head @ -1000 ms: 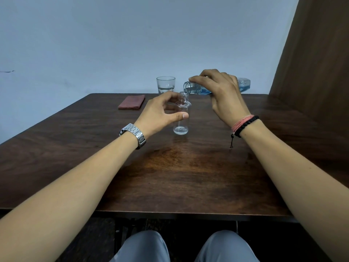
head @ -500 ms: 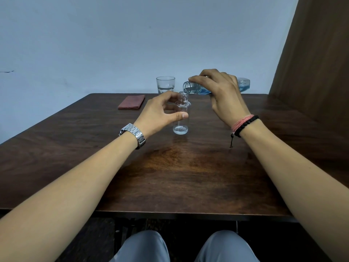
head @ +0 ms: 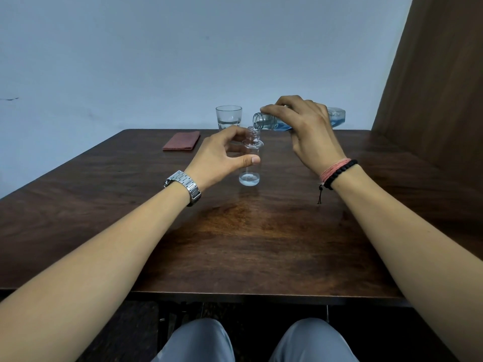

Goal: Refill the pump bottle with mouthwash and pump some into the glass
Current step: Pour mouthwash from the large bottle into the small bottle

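Observation:
A small clear pump bottle (head: 249,176) without its pump stands upright mid-table, a thin layer of liquid at its bottom. My left hand (head: 222,158) curls round its upper body, thumb across the front. My right hand (head: 308,131) grips a clear mouthwash bottle (head: 337,117) holding blue liquid, tipped almost level, its open mouth just above the small bottle's neck. A drinking glass (head: 228,117) with a little clear liquid stands behind, near the table's far edge. The pump head is not in view.
A folded reddish cloth (head: 182,140) lies at the back left of the dark wooden table (head: 248,244). A brown panel (head: 439,87) rises at the right, a pale wall behind. My knees show below the front edge.
Hardly anything has moved; the mouthwash bottle stays tipped over the small bottle's neck and both hands keep their hold.

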